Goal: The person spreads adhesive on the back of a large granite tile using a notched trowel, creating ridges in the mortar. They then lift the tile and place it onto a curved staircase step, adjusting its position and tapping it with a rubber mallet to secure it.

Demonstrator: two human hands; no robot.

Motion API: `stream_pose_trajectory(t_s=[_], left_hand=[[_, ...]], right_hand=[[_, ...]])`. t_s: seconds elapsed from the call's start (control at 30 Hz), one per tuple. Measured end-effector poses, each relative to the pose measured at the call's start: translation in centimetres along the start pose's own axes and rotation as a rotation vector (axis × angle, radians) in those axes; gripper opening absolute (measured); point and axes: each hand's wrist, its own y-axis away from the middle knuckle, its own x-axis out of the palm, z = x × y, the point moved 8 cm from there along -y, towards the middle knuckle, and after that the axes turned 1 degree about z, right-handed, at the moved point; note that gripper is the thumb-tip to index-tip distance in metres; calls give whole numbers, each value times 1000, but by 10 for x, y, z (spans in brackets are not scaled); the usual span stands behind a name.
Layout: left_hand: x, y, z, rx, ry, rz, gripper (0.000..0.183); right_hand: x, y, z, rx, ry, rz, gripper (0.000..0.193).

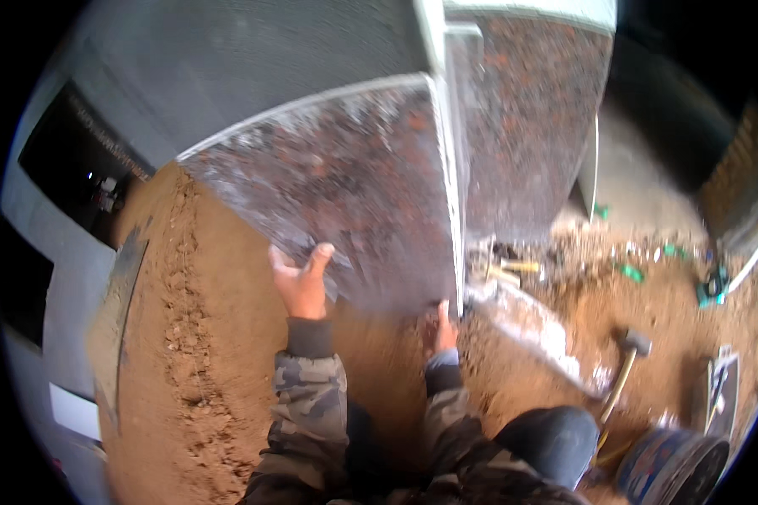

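A dark stone slab (345,185), mottled reddish-brown and glossy, stands against the grey wall in front of me. My left hand (301,290) is at its lower edge, the thumb up on the face and the other fingers partly hidden at the edge. At the slab's lower right corner, my right hand (443,330) grips with its thumb up; most of its fingers are out of sight. A second mottled slab (535,118) covers the wall face further right, past a pale vertical edge.
Brown soil (227,337) spreads below. On the right lie a hammer (634,343), a blue bucket (669,467), a whitish dusty board (526,324), a metal tray (720,391) and a teal tool (713,289). A flat board (120,311) leans at left.
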Motion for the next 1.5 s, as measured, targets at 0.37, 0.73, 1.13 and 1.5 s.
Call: stream_pose_trajectory(t_s=[0.37, 0.73, 1.13, 1.5], left_hand=[[0, 22, 19, -104, -32, 95, 61], [-5, 49, 41, -302, -119, 53, 96], [-39, 26, 99, -327, -150, -7, 71], [-23, 24, 82, -54, 31, -25, 53]], right_hand=[[12, 16, 18, -115, -25, 39, 67], [7, 18, 18, -150, 44, -38, 76], [20, 25, 18, -98, -54, 92, 77], [11, 21, 5, -19, -29, -6, 79]])
